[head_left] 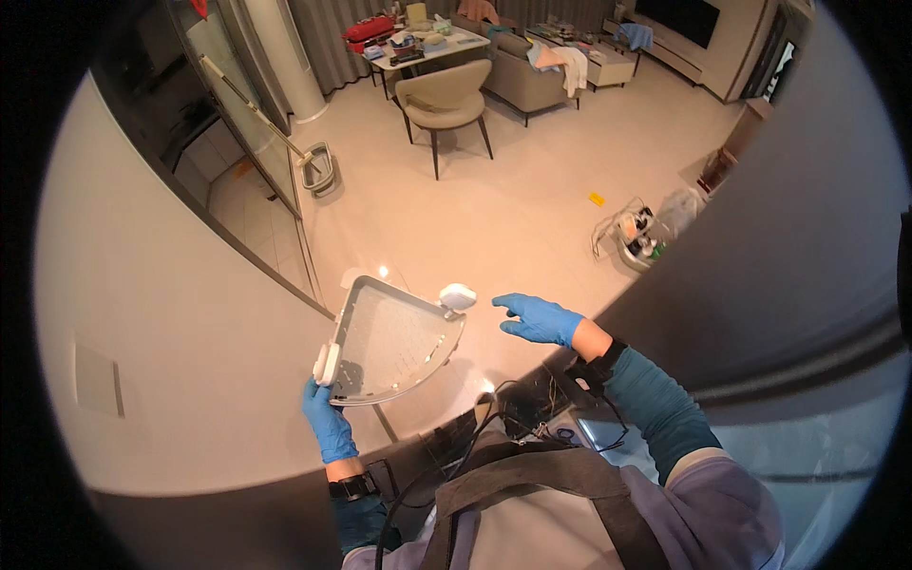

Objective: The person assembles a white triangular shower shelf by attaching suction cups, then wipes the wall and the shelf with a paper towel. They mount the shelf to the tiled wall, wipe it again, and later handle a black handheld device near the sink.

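A quarter-round corner shelf [391, 334], grey with a raised rim and slots in its base, is held up in front of me. White rounded mounts stick out at two of its corners, one near my right hand and one by my left. My left hand [329, 423], in a blue glove, grips the shelf at its lower left corner, the fingers partly hidden under it. To the right of the shelf, my gloved right hand [540, 320] is apart from it and holds nothing, its fingers stretched out toward the nearer white mount [458, 297].
A mop bucket [318, 169] with a mop stands by the glass door at left. A container of bottles and cables [641, 242] sits on the floor at right. Farther off are a chair [443, 100], a cluttered table [432, 52] and a sofa [522, 81]. Walls flank me closely.
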A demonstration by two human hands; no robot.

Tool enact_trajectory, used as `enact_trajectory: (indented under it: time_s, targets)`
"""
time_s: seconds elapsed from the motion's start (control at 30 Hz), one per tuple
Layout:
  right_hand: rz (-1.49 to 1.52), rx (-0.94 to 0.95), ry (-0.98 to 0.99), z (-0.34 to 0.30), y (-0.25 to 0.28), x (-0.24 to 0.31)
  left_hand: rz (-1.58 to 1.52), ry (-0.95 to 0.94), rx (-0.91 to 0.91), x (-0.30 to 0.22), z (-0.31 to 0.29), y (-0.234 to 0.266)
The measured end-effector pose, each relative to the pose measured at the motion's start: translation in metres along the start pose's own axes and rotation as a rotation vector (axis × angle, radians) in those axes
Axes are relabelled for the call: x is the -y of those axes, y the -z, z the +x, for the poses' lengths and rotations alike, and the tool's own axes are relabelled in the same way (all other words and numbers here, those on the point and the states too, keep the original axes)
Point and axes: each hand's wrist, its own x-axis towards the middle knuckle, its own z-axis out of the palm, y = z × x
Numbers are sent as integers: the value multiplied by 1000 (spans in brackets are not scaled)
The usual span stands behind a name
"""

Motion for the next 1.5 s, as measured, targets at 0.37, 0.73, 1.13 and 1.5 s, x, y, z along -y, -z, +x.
enact_trajectory:
  time_s: [0.37,0.73,1.13,1.5]
  targets:
    - [9,-35,-140,68,94,-86,234,-130,29,4,77,-106]
    - [-39,46,-105,255,187,-150,328,-148,91,-20,247,-234]
    - [-42,86,134,456,274,-186,315,-167,-73,-26,366,-322]
    - [-107,124,-71,604,393,-229,356,-168,-11,-28,569,-423]
